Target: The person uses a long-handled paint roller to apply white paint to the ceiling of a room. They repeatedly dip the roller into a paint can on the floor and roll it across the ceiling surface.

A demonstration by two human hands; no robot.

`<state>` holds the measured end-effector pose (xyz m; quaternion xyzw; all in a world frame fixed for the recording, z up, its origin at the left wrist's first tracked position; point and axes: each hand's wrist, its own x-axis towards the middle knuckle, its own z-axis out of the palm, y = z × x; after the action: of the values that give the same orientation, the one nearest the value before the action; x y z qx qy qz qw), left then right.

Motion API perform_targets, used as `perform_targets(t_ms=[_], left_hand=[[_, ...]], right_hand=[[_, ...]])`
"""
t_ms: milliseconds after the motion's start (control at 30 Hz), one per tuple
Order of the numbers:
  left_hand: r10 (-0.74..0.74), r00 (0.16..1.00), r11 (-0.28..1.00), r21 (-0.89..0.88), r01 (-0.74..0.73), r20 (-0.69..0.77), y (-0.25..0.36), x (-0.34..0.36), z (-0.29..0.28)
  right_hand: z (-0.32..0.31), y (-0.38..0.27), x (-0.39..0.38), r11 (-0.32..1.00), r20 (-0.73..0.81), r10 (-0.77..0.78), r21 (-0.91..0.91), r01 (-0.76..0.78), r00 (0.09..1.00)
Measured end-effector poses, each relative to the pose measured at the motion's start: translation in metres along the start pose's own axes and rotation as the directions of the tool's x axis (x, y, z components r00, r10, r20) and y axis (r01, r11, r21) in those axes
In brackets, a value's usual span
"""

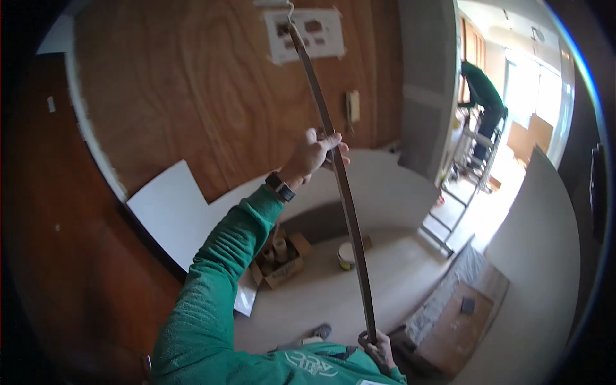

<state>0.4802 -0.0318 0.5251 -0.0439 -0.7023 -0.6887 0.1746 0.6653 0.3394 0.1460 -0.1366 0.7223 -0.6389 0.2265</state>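
Note:
A long wooden pole (pixel 350 212) runs slantwise from my waist up toward the wood-panelled wall. At its top sits a paint roller (pixel 273 4) with a bent wire frame, partly cut off by the upper edge of the view. My left hand (pixel 314 154), arm stretched forward, is closed round the pole at about its upper third, thumb across the front. Low down by my body, my right hand (pixel 378 351) grips the pole's bottom end. A sheet of paper with pictures (pixel 321 51) is taped to the wall behind the roller.
A wall handset (pixel 352 106) hangs right of the pole. On the floor stand an open cardboard box (pixel 282 273) of rolls and a lidded bucket (pixel 346 255). A covered low piece (pixel 449 321) lies at right. Beyond the doorway, a person (pixel 484 93) stands on a stepladder (pixel 459 212).

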Motion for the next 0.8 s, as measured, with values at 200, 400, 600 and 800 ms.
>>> perform_targets(t_ms=[200, 400, 600, 800], left_hand=[[-0.116, 0.978, 0.983, -0.121, 0.139, 0.176, -0.088, 0.022, 0.023], [-0.301, 0.89, 0.906, -0.188, 0.379, 0.342, -0.197, 0.019, 0.041], [-0.494, 0.784, 0.773, -0.222, 0.594, 0.377, -0.306, -0.003, 0.052], [-0.604, 0.648, 0.635, -0.212, 0.743, 0.464, -0.374, -0.038, 0.057]], right_hand=[[0.003, 0.024, -0.01, 0.996, -0.148, 0.09, -0.004, -0.092, 0.985], [0.033, 0.014, -0.02, 0.957, -0.354, 0.227, -0.092, -0.275, 0.907], [0.074, 0.009, -0.057, 0.91, -0.526, 0.331, -0.042, -0.413, 0.783], [0.107, -0.005, -0.099, 0.818, -0.577, 0.453, -0.035, -0.574, 0.68]])
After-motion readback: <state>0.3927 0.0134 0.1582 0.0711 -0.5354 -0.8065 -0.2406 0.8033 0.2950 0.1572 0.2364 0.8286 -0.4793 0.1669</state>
